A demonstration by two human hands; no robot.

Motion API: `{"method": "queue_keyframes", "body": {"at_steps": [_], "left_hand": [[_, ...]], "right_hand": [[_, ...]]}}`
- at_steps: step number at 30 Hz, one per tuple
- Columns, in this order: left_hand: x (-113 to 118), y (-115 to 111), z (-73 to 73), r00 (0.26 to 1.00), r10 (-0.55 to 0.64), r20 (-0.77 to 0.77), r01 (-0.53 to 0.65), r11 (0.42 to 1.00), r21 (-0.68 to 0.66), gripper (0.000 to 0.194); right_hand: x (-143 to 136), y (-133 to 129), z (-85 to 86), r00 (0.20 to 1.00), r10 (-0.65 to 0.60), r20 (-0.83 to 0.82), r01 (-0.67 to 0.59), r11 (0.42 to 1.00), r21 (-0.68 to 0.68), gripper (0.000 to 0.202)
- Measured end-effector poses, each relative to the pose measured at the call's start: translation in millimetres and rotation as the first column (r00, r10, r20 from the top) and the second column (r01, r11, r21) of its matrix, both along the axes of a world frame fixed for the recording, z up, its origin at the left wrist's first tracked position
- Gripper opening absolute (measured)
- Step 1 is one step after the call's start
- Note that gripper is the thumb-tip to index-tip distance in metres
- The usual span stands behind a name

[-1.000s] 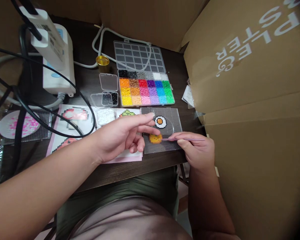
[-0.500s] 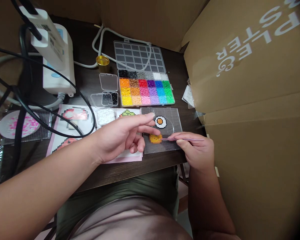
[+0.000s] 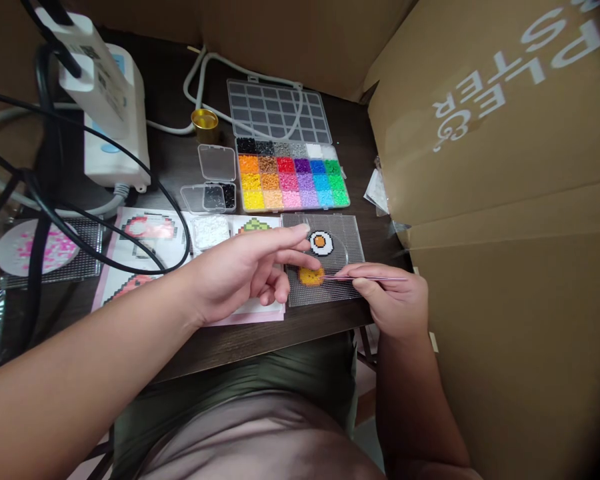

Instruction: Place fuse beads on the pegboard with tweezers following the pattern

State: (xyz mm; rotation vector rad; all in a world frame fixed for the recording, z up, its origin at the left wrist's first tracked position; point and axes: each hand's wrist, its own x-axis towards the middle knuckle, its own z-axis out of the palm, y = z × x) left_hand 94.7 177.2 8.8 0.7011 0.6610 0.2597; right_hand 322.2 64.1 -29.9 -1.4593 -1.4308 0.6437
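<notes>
My right hand [image 3: 393, 293] pinches a pair of thin pink tweezers [image 3: 375, 277], whose tips point left to the edge of a yellow-orange bead figure [image 3: 310, 276]. That figure sits on a clear pegboard [image 3: 347, 293]. Above it on the same board lies a fried-egg bead figure [image 3: 322, 243], white with an orange middle and a dark outline. Over the board's left edge hovers my left hand [image 3: 255, 267], fingers loosely spread with nothing in them; its index fingertip is close to the yellow figure. Whether a bead is in the tweezer tips is too small to tell.
A sorted bead box [image 3: 293, 175] stands behind the board, beside a small box of black beads [image 3: 223, 196] and a box of white beads [image 3: 211, 231]. Pattern sheets [image 3: 195, 317] lie under my left arm. Cables and a power strip [image 3: 117, 120] crowd the left; cardboard [image 3: 505, 280] walls the right.
Both hands and the tweezers hold nearly the same place. The whole view has shifted very slightly; nothing else visibly differs.
</notes>
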Motion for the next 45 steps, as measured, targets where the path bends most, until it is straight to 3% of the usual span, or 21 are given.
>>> {"method": "queue_keyframes", "body": {"at_steps": [17,21,24,26,32,35,38,42,43,45], "left_hand": [[0,0,0.9,1.0,0.019,0.013,-0.019,1.0,-0.013,0.05],[-2,1,6.9,0.992,0.13,0.002,-0.13,0.991,0.026,0.047],[-5,3,9.4,0.961,0.275,0.019,-0.276,0.957,0.088,0.031],[-7,5,9.4,0.93,0.366,0.036,-0.368,0.921,0.127,0.021],[-8,7,12.1,0.812,0.582,0.047,-0.578,0.789,0.209,0.024],[-8,5,14.9,0.808,0.585,0.06,-0.577,0.768,0.277,0.027],[-8,1,15.9,0.817,0.575,0.044,-0.53,0.718,0.451,0.021],[-10,-8,13.1,0.793,0.601,0.099,-0.448,0.465,0.763,0.016],[-11,-10,11.4,0.813,0.56,0.161,-0.424,0.38,0.822,0.016],[-12,-13,7.0,0.836,0.508,0.206,-0.39,0.287,0.875,0.017]], "right_hand": [[3,-2,-6.3,0.996,-0.046,-0.075,0.045,0.999,-0.012,0.008],[5,-2,-7.8,0.994,-0.051,-0.093,0.052,0.999,0.002,0.009],[6,-1,-7.5,0.994,-0.05,-0.099,0.052,0.999,0.01,0.01],[7,0,-8.0,0.992,-0.036,-0.119,0.038,0.999,0.011,0.01],[13,0,-13.5,0.987,-0.027,-0.159,0.025,1.0,-0.01,0.01],[14,1,-14.2,0.981,-0.016,-0.191,0.018,1.0,0.008,0.009],[11,4,-12.0,0.953,-0.009,-0.302,0.035,0.996,0.083,0.008],[5,-1,-10.6,0.916,-0.077,-0.394,0.178,0.958,0.227,0.008],[3,-3,-11.1,0.919,-0.104,-0.379,0.213,0.942,0.26,0.009],[0,-7,-11.8,0.937,-0.158,-0.313,0.254,0.921,0.295,0.011]]}}
